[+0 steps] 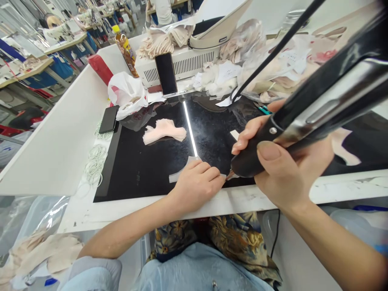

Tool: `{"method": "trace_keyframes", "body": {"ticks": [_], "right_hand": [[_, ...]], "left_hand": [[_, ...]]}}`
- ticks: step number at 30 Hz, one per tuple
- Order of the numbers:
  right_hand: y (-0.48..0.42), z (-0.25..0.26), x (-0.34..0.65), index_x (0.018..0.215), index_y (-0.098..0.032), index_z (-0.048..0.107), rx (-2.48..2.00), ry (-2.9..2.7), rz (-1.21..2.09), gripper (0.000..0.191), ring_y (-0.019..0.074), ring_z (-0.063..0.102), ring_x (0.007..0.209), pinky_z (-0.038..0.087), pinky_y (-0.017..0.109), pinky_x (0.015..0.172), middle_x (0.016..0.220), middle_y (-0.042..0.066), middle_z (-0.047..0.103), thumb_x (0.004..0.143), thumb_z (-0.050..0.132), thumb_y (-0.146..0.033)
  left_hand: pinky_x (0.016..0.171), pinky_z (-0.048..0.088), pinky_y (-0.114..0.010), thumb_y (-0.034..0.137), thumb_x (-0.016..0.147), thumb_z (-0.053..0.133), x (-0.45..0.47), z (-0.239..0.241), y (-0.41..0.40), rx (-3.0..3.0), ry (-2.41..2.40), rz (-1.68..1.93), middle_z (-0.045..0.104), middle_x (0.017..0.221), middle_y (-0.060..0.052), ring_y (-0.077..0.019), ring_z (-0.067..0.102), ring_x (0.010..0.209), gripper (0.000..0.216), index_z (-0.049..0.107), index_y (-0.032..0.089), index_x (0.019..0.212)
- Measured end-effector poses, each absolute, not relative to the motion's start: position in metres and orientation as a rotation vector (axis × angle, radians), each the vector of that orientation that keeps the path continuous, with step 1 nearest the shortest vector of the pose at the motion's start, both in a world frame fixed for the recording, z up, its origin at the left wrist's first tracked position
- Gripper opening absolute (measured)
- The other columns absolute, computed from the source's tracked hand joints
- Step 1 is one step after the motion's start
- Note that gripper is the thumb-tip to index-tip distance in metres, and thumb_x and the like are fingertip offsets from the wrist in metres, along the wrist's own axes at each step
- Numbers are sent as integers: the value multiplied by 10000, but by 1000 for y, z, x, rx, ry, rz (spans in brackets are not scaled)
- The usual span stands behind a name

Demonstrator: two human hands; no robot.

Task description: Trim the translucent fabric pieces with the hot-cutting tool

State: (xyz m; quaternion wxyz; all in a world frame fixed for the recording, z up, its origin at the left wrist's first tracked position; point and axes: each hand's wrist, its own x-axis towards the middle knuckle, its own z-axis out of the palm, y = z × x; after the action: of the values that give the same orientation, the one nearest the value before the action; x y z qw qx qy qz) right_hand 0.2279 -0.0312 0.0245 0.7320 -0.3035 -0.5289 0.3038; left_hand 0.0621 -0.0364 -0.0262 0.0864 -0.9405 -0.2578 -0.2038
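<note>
My right hand (281,161) is wrapped round the black handle of a long black and silver tool (318,105), whose tip points down at the near edge of a glossy black work mat (136,169). My left hand (197,184) lies on a thin pale curved piece (183,171) at that edge, fingers curled and pressing it down right beside the tool's tip. A small stack of pink fabric pieces (163,131) lies further back on the mat, left of a bright light strip (190,128).
A black phone (108,119) and a white plastic bag (127,95) sit at the mat's far left. White elastic loops (95,159) lie left of the mat. Behind stand a white vented machine (188,62), a yellow-capped bottle (124,48) and heaps of pale fabric (273,60).
</note>
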Motion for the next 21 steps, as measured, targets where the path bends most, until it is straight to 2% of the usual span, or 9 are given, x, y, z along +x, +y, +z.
{"method": "trace_keyframes", "body": {"ticks": [4,9,21], "right_hand": [[-34,26,228,1089,-387,672,-712,-1155,671,349,178,580,573,491,383,497,813,-9,651,767,805,-387],[-34,28,227,1090,-364,688,-699,-1153,694,377,171,601,574,511,374,508,817,-14,647,740,825,-389],[-31,25,228,1087,-391,673,-697,-1163,667,359,184,598,571,519,387,504,826,-13,656,753,806,-384]], "left_hand": [[729,375,-326,204,1033,514,63,-26,-37,-2757,-752,-617,612,742,9,-151,534,741,221,661,192,868],[722,370,-324,188,1030,519,64,-25,-37,-2738,-744,-664,596,729,12,-152,528,735,237,650,185,832],[721,380,-326,203,1032,513,63,-30,-36,-2745,-737,-643,604,746,11,-154,528,729,202,672,186,909]]}}
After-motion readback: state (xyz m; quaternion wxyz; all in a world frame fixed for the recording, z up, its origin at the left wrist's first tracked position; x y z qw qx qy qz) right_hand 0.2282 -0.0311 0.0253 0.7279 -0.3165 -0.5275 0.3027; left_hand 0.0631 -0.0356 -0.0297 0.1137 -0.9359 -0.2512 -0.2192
